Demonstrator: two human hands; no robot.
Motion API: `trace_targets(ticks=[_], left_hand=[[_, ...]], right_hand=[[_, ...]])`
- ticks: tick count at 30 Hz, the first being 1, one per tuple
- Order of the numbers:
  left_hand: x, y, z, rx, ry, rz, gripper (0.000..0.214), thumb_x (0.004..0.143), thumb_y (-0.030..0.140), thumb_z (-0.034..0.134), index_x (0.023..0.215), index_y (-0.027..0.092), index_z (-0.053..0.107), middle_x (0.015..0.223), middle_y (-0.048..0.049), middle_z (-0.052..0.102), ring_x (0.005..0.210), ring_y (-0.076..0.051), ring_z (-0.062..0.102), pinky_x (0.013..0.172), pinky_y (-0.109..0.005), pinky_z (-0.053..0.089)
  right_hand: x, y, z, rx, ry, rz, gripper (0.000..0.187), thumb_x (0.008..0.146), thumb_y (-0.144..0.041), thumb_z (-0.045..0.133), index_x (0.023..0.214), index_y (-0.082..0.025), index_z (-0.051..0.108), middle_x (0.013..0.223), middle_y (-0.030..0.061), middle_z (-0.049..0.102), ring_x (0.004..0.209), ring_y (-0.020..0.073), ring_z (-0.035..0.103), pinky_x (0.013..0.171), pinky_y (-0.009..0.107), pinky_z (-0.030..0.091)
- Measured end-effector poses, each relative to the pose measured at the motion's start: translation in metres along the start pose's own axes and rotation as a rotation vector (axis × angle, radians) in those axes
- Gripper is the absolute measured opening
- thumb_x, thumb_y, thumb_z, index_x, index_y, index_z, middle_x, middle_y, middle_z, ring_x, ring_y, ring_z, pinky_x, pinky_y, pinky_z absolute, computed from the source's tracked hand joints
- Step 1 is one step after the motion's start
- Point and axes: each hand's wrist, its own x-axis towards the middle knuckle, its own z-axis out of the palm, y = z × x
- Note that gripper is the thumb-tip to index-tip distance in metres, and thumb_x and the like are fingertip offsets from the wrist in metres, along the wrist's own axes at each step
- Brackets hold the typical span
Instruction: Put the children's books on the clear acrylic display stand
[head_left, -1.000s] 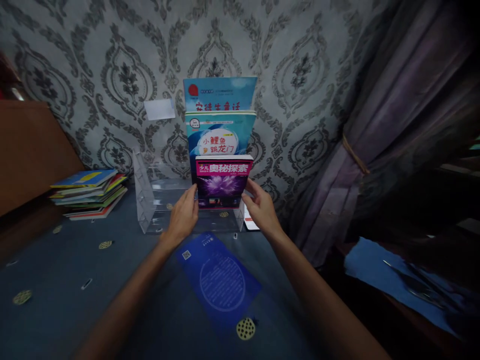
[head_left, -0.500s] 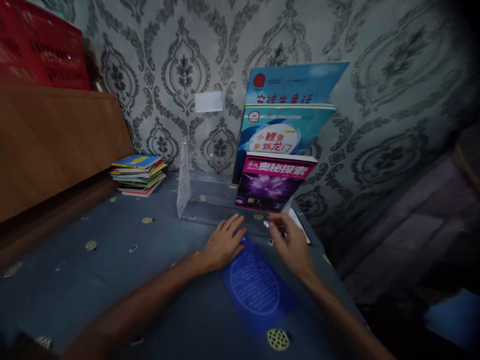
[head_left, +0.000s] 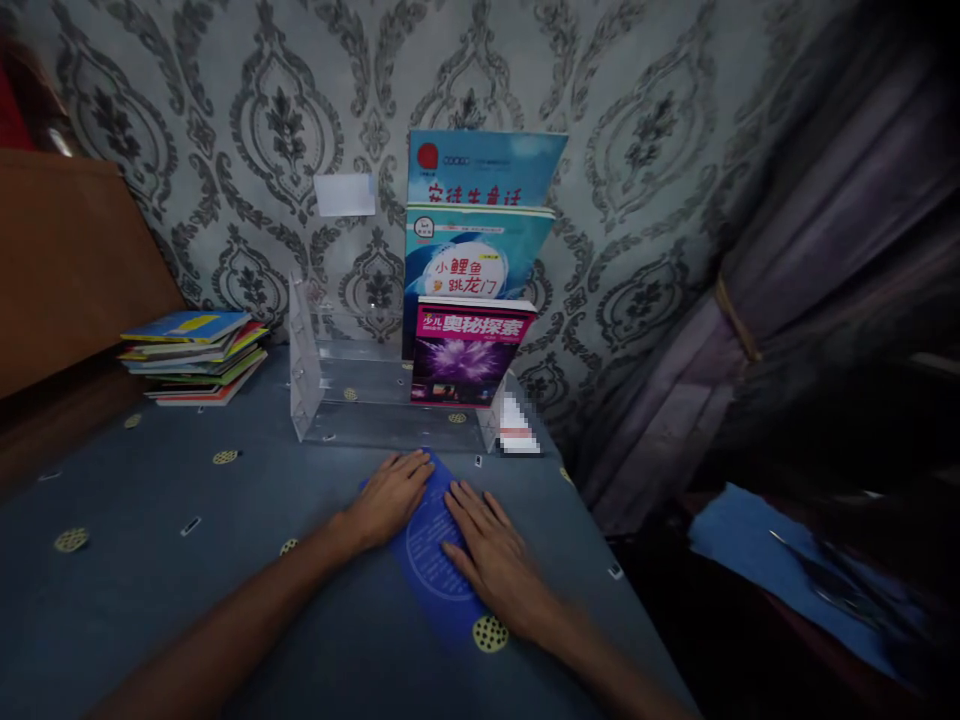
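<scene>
A dark blue sheet or thin cover [head_left: 433,552], printed with an oval of pale text, lies flat on the cloth-covered table. My left hand [head_left: 391,497] rests on its upper left part, fingers stretched out. Across its right side lies my right hand [head_left: 496,565], palm down with the fingers spread. Just beyond both hands stands a clear tiered rack [head_left: 306,375]. On the rack's right side, a pink and purple book [head_left: 469,355] leans in front of a turquoise book [head_left: 517,245] and a taller blue book [head_left: 510,165].
Several thin books are stacked [head_left: 191,355] at the left, near a brown wooden cabinet [head_left: 67,260]. Patterned wallpaper backs the table [head_left: 157,560]. A pixelated white item [head_left: 517,425] lies right of the rack. Beyond the table's right edge are a tied curtain [head_left: 697,380] and blue cloth [head_left: 757,540].
My right hand has come down from near the rack's front and now lies flat on the blue sheet. My left hand stays on the sheet. The view has turned right.
</scene>
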Motion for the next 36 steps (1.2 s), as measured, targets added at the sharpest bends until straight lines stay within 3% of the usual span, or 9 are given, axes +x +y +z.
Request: trace_targets(ticks=[7, 12, 16, 22, 26, 31, 36], left_hand=[[0.003, -0.002, 0.0, -0.055, -0.01, 0.014, 0.035, 0.1, 0.019, 0.045, 0.132, 0.018, 0.06, 0.145, -0.013, 0.06, 0.138, -0.023, 0.054, 0.117, -0.046, 0.043], [0.004, -0.002, -0.003, -0.078, -0.042, 0.026, 0.036, 0.1, 0.02, 0.048, 0.133, 0.015, 0.06, 0.145, -0.0143, 0.06, 0.139, -0.024, 0.052, 0.117, -0.042, 0.043], [0.005, -0.002, -0.005, -0.086, -0.051, 0.029, 0.036, 0.1, 0.02, 0.046, 0.134, 0.017, 0.059, 0.146, -0.0121, 0.059, 0.141, -0.023, 0.051, 0.118, -0.042, 0.041], [0.005, -0.001, -0.005, -0.101, -0.048, 0.026, 0.036, 0.099, 0.02, 0.047, 0.134, 0.018, 0.059, 0.146, -0.011, 0.06, 0.141, -0.024, 0.05, 0.118, -0.042, 0.04], [0.005, -0.001, -0.005, -0.117, -0.056, 0.023, 0.037, 0.099, 0.02, 0.047, 0.135, 0.017, 0.058, 0.147, -0.0124, 0.058, 0.142, -0.024, 0.049, 0.119, -0.042, 0.038], [0.004, -0.003, -0.003, -0.156, -0.055, 0.011, 0.037, 0.1, 0.022, 0.046, 0.135, 0.017, 0.059, 0.148, -0.0125, 0.057, 0.142, -0.024, 0.049, 0.12, -0.042, 0.037], [0.004, -0.007, -0.007, -0.273, -0.057, 0.0, 0.038, 0.1, 0.026, 0.047, 0.134, 0.018, 0.06, 0.149, -0.0132, 0.056, 0.144, -0.024, 0.047, 0.121, -0.043, 0.034]], right_hand=[[-0.046, -0.011, 0.002, 0.012, -0.019, -0.075, 0.085, 0.092, -0.062, 0.06, 0.158, -0.015, 0.037, 0.163, 0.0171, 0.031, 0.151, 0.0354, 0.031, 0.122, 0.056, 0.033], [-0.068, -0.02, 0.005, -0.044, -0.057, -0.077, 0.079, 0.091, -0.059, 0.063, 0.158, -0.024, 0.037, 0.162, 0.0164, 0.035, 0.149, 0.0413, 0.035, 0.116, 0.067, 0.033], [-0.064, -0.021, -0.012, -0.092, -0.159, -0.096, 0.074, 0.087, -0.047, 0.073, 0.154, -0.028, 0.045, 0.159, 0.0165, 0.042, 0.145, 0.0412, 0.04, 0.115, 0.063, 0.035], [-0.031, -0.02, -0.044, -0.23, -0.385, -0.285, 0.076, 0.079, -0.031, 0.08, 0.149, -0.027, 0.051, 0.147, 0.0177, 0.057, 0.132, 0.0403, 0.056, 0.107, 0.057, 0.046], [-0.015, -0.021, -0.035, -0.406, -0.267, -0.445, 0.058, 0.086, -0.028, 0.07, 0.143, -0.03, 0.055, 0.125, 0.013, 0.071, 0.112, 0.0346, 0.069, 0.097, 0.052, 0.053], [-0.015, -0.018, -0.016, -0.483, -0.027, -0.527, 0.043, 0.093, -0.029, 0.063, 0.136, -0.031, 0.059, 0.114, 0.0094, 0.075, 0.102, 0.0296, 0.071, 0.094, 0.046, 0.054], [-0.023, -0.013, -0.025, -0.368, -0.028, -0.485, 0.034, 0.092, -0.029, 0.064, 0.125, -0.022, 0.066, 0.118, 0.0123, 0.074, 0.107, 0.0293, 0.07, 0.101, 0.047, 0.05]])
